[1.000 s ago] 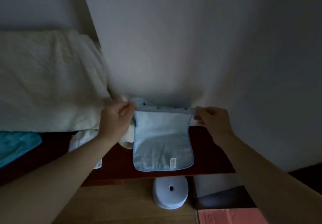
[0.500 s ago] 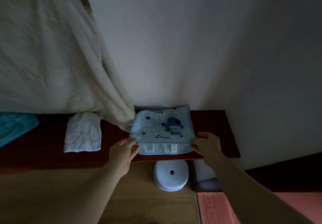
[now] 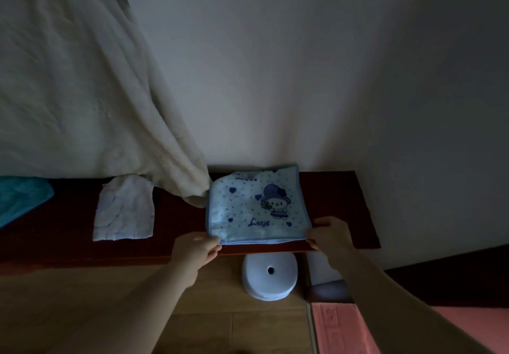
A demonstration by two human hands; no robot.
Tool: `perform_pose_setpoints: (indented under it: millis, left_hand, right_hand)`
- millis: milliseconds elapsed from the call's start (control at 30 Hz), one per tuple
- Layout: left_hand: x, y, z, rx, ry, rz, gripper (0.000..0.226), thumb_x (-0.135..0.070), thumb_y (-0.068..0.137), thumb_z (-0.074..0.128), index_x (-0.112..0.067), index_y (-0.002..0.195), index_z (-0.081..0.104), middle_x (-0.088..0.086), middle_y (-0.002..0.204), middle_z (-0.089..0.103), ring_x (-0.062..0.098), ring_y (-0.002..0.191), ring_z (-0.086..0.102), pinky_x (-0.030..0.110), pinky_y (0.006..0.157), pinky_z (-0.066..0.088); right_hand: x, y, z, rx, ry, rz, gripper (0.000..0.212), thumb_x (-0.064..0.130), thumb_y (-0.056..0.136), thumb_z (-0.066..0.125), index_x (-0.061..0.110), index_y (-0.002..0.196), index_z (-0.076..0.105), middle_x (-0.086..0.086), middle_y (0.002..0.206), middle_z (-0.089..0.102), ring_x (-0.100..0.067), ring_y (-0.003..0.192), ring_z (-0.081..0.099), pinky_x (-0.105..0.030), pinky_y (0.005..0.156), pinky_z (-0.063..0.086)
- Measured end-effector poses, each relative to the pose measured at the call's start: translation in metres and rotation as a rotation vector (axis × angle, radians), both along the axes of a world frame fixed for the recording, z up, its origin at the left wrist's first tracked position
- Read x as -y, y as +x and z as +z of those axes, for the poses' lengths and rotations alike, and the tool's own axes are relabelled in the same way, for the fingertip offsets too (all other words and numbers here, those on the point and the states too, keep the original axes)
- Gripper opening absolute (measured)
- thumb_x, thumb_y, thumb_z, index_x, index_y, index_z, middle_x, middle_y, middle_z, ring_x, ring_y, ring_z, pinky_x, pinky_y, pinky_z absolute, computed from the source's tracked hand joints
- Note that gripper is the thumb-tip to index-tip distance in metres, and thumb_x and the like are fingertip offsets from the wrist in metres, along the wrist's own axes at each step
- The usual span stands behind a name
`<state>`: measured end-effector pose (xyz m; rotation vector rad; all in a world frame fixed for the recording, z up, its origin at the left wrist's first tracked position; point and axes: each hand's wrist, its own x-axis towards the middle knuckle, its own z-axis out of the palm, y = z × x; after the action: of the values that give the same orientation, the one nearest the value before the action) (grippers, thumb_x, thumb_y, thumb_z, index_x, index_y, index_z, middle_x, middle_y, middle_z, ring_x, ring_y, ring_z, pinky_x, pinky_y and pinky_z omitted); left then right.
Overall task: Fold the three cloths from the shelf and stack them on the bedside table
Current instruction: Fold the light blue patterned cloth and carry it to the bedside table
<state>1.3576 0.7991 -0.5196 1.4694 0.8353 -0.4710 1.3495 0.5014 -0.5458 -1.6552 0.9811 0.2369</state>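
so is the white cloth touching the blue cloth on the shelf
Apart. The head view shows bare dark shelf between the white cloth and the blue cloth.

Cream blanket (image 3: 68, 92), pale round stool (image 3: 270, 276), pink mat (image 3: 347, 329)

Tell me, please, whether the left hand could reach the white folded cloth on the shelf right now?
Probably yes: the left hand is at the blue cloth's corner, and only bare shelf separates it from the white cloth.
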Motion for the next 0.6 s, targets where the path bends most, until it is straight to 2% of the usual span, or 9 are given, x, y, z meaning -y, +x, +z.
perform_pose_setpoints:
  millis: [67, 133, 200, 233, 333, 433, 467, 533, 600]
  left_hand:
    - [-0.002, 0.003, 0.000, 0.019, 0.122, -0.115, 0.011, -0.005, 0.087, 0.073, 0.001, 0.095, 0.072, 0.018, 0.089, 0.075, 0.025, 0.085, 0.075, 0.033, 0.071, 0.062]
    - [-0.006, 0.012, 0.004, 0.127, 0.415, -0.305, 0.022, -0.021, 0.087, 0.071, 0.000, 0.080, 0.072, 0.013, 0.073, 0.074, 0.025, 0.068, 0.074, 0.039, 0.064, 0.060]
    - [-0.005, 0.024, 0.015, 0.303, 0.677, -0.447, 0.036, -0.034, 0.090, 0.061, -0.005, 0.070, 0.064, 0.005, 0.064, 0.068, 0.021, 0.060, 0.066, 0.039, 0.062, 0.054]
    - [-0.001, 0.033, 0.022, 0.403, 0.714, -0.448, 0.034, -0.035, 0.093, 0.058, -0.008, 0.073, 0.063, 0.002, 0.067, 0.068, 0.018, 0.064, 0.064, 0.037, 0.064, 0.051]
    - [0.009, 0.069, 0.032, 0.582, 0.685, -0.343, 0.021, -0.025, 0.095, 0.058, -0.008, 0.083, 0.062, 0.004, 0.073, 0.067, 0.020, 0.070, 0.062, 0.034, 0.067, 0.048]
    - [0.010, 0.100, 0.024, 0.526, 0.699, -0.346, 0.034, -0.028, 0.091, 0.048, -0.001, 0.073, 0.058, 0.008, 0.067, 0.061, 0.027, 0.067, 0.058, 0.032, 0.064, 0.039]
    - [0.008, 0.105, 0.020, 0.462, 0.681, -0.357, 0.042, -0.031, 0.093, 0.045, 0.003, 0.073, 0.060, 0.010, 0.068, 0.062, 0.028, 0.067, 0.058, 0.032, 0.061, 0.037]
    - [0.002, 0.113, 0.004, 0.313, 0.582, -0.326, 0.045, -0.032, 0.099, 0.049, 0.007, 0.083, 0.067, 0.020, 0.079, 0.068, 0.029, 0.072, 0.061, 0.036, 0.063, 0.046]
    - [-0.005, 0.116, -0.010, 0.177, 0.404, -0.235, 0.037, -0.033, 0.092, 0.058, 0.002, 0.091, 0.068, 0.024, 0.094, 0.071, 0.029, 0.082, 0.064, 0.048, 0.078, 0.058]
  right_hand:
    - [0.002, -0.001, -0.002, -0.036, -0.145, 0.138, 0.044, 0.002, 0.069, 0.083, 0.007, 0.109, 0.065, -0.017, 0.094, 0.072, -0.030, 0.075, 0.073, -0.042, 0.069, 0.063]
    - [0.004, 0.002, 0.003, -0.052, -0.324, 0.324, 0.040, 0.019, 0.070, 0.085, 0.013, 0.103, 0.065, -0.007, 0.097, 0.071, -0.020, 0.079, 0.069, -0.029, 0.062, 0.055]
    - [0.007, 0.017, 0.008, 0.007, -0.421, 0.371, 0.034, 0.030, 0.077, 0.083, 0.016, 0.103, 0.066, -0.003, 0.100, 0.069, -0.017, 0.086, 0.066, -0.025, 0.069, 0.048]
    - [0.009, 0.029, 0.010, 0.055, -0.422, 0.356, 0.031, 0.032, 0.081, 0.081, 0.014, 0.104, 0.069, -0.002, 0.101, 0.070, -0.019, 0.091, 0.066, -0.027, 0.075, 0.048]
    - [0.009, 0.074, 0.018, 0.165, -0.242, 0.262, 0.026, 0.034, 0.085, 0.079, 0.011, 0.096, 0.073, -0.002, 0.097, 0.074, -0.019, 0.087, 0.068, -0.032, 0.075, 0.052]
    - [0.003, 0.109, 0.021, 0.225, -0.135, 0.184, 0.035, 0.036, 0.086, 0.077, 0.013, 0.064, 0.062, 0.000, 0.067, 0.066, -0.018, 0.063, 0.058, -0.035, 0.063, 0.045]
    - [0.001, 0.118, 0.020, 0.230, -0.120, 0.181, 0.037, 0.032, 0.088, 0.075, 0.014, 0.060, 0.058, -0.002, 0.061, 0.059, -0.019, 0.059, 0.054, -0.037, 0.063, 0.042]
    - [-0.003, 0.129, 0.013, 0.213, -0.047, 0.195, 0.028, 0.024, 0.092, 0.074, 0.005, 0.074, 0.063, -0.013, 0.074, 0.064, -0.028, 0.070, 0.061, -0.038, 0.069, 0.047]
    - [-0.008, 0.130, 0.005, 0.177, -0.008, 0.246, 0.029, 0.022, 0.094, 0.073, -0.007, 0.095, 0.069, -0.024, 0.097, 0.071, -0.039, 0.091, 0.070, -0.047, 0.087, 0.059]
